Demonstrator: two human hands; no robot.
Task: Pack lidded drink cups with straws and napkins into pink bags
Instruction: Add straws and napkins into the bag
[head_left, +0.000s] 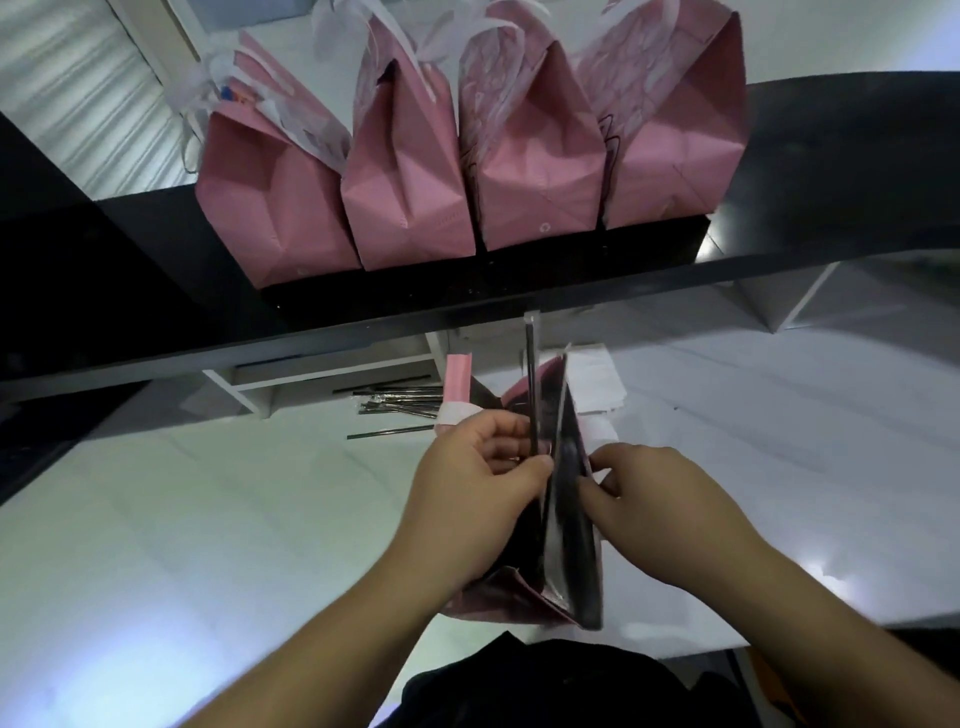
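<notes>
In the head view, a pink bag (524, 597) is held upright on the white tabletop (208, 519), close to the person's body. The left hand (478, 493) is curled at the bag's mouth, and a wrapped straw (531, 395) is pinched between its thumb and fingers, the straw standing upright with its lower end inside the opening. The right hand (649, 499) grips the bag's right edge, its fingers curled on the dark, glossy side panel, so that the mouth is kept narrow rather than spread wide. Whether a cup or napkin already sits inside cannot be told, as the interior is hidden.

The step in hand is judged to be the adding of the straw. For the next move, the straw would need to be lowered fully and released, with the mouth kept open by the right hand.

More straws (400, 402) lie loose on the tabletop beyond the bag. Four filled pink bags (410, 171) are lined up on the black shelf (831, 171) above.
</notes>
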